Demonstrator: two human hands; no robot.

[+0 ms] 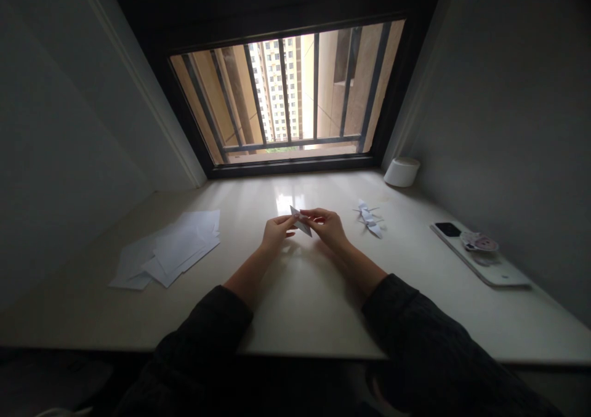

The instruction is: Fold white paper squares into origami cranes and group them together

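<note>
Pinched from 2 sides: a folded paper (301,221), tilted, between the left hand (277,232) and right hand (329,227), above the desk top (305,306). Even pressure from both sides, suited to crisp creases. Just right of the grip, a paper crane (369,218); well left, loose sheets (166,247).

**Dim room, window-lit**

Daylight enters through the window (286,90), leaving the right wall (508,109) in gloom. Glare pools on the glossy table (300,312). Faint soft shadows lie below the left hand (277,232) and right hand (330,227). Wide-angle distortion makes the edges lean; detail looks slightly soft.
</note>
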